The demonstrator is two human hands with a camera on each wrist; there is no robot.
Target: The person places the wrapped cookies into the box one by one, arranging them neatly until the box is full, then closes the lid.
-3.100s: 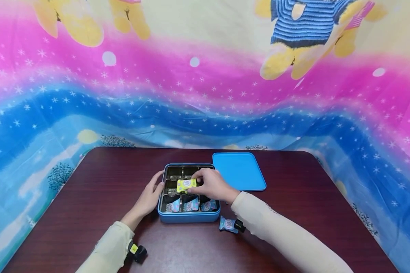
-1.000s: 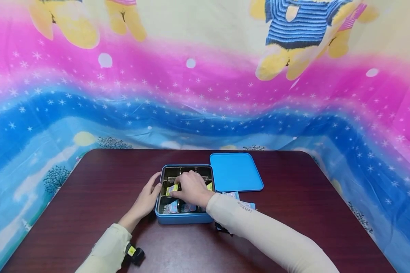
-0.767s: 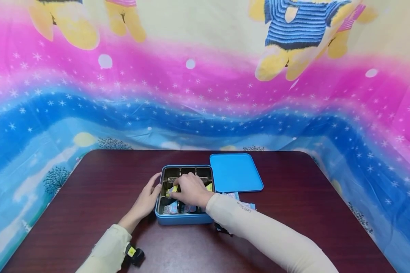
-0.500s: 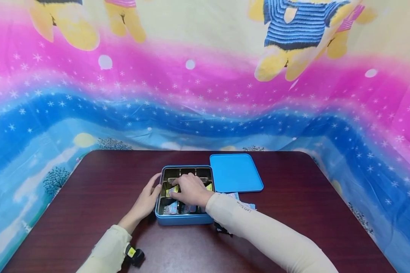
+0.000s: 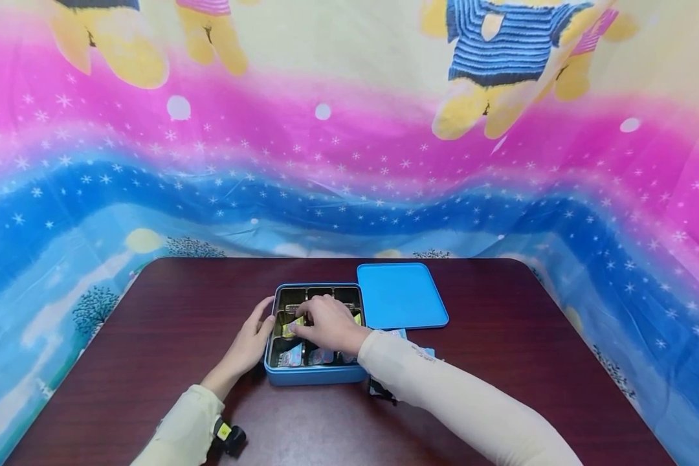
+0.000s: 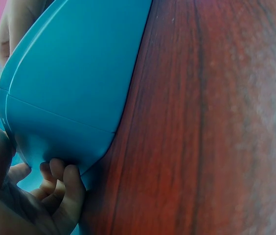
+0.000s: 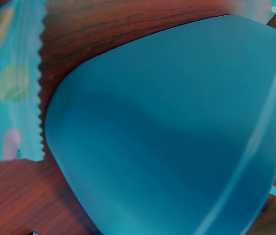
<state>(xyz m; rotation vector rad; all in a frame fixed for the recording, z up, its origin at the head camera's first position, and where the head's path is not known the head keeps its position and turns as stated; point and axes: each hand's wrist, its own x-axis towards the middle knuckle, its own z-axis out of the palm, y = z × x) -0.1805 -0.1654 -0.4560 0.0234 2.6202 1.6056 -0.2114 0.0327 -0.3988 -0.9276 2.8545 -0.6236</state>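
A blue tin box with a divided tray stands on the table. My left hand rests against its left wall, fingertips touching the side in the left wrist view. My right hand reaches over the middle row, thumb and index finger parted around a yellow wrapped candy in the left compartment. Another yellow candy shows at the right of that row. Blue wrapped candies lie in the front row; the right one is partly covered by my hand. The right hand's other fingertips are hidden.
The blue lid lies flat behind the box to its right. Loose blue candies lie right of the box, partly under my right sleeve; one wrapper looms large in the right wrist view. A patterned curtain hangs behind the table.
Three seconds ago my right hand held a yellow candy above the box; now a yellow candy lies in the middle-left compartment. My right hand has just shifted slightly right. The left hand stays put.
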